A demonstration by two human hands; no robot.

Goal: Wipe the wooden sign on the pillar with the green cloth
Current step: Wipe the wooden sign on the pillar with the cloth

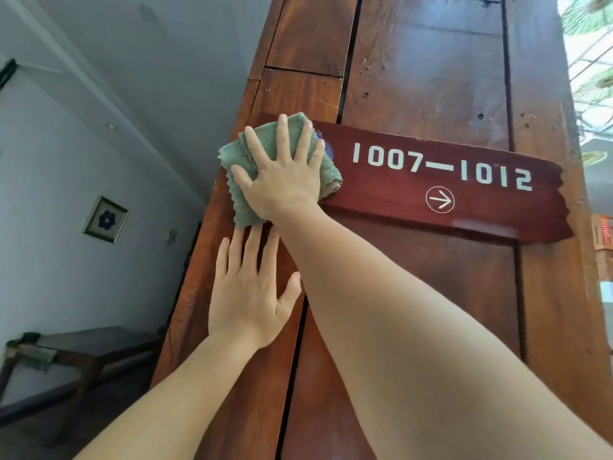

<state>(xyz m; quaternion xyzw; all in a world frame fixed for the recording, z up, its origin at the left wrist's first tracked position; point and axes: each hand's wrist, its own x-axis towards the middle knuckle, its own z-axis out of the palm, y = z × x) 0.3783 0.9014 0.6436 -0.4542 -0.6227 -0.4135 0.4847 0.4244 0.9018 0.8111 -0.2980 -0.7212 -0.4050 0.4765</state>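
Note:
A dark red wooden sign [464, 194] reading "1007—1012" with a circled arrow is fixed across the brown wooden pillar [431, 78]. My right hand [285, 174] lies flat, fingers spread, pressing a folded green cloth [238, 200] against the sign's left end; the cloth hides that end and overhangs the pillar's left edge. My left hand [248, 290] rests flat and open on the pillar just below the cloth, its fingertips almost touching the cloth's lower edge.
A grey wall with a small framed picture [105, 219] is to the left of the pillar. A low dark wooden bench [66, 353] stands at the lower left. Bright windows and green paper parasols [587, 11] show at the right edge.

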